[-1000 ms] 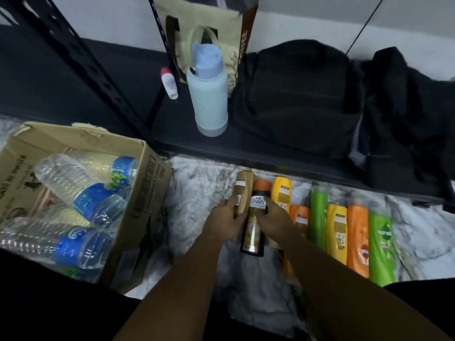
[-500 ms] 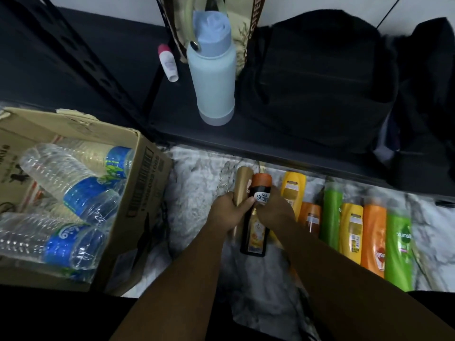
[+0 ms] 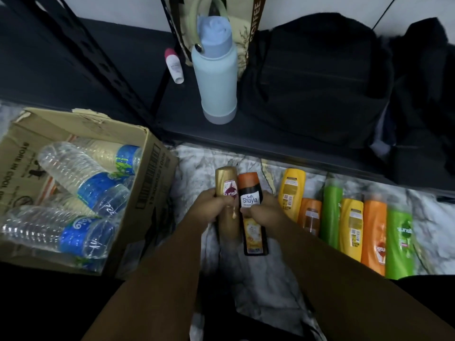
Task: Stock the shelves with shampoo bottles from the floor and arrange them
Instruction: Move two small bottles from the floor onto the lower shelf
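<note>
- My left hand (image 3: 212, 207) grips gold Sunsilk bottle (image 3: 226, 193), frame centre.
- My right hand (image 3: 264, 210) grips black Shayla bottle (image 3: 251, 217), touching the gold one.
- Remaining shampoo row (image 3: 349, 222) lies on floor, lower right.

- You have eight shampoo bottles (image 3: 350, 225) in all: one gold bottle (image 3: 226, 190), one black bottle (image 3: 252, 232), two yellow bottles (image 3: 291, 190), two orange bottles (image 3: 374, 232), two green bottles (image 3: 400, 244).
- You can count at least three water bottles (image 3: 73, 168) in one cardboard box (image 3: 152, 183).
- One pale blue flask (image 3: 214, 77), one small roll-on (image 3: 174, 66), one tote bag (image 3: 242, 30).
</note>
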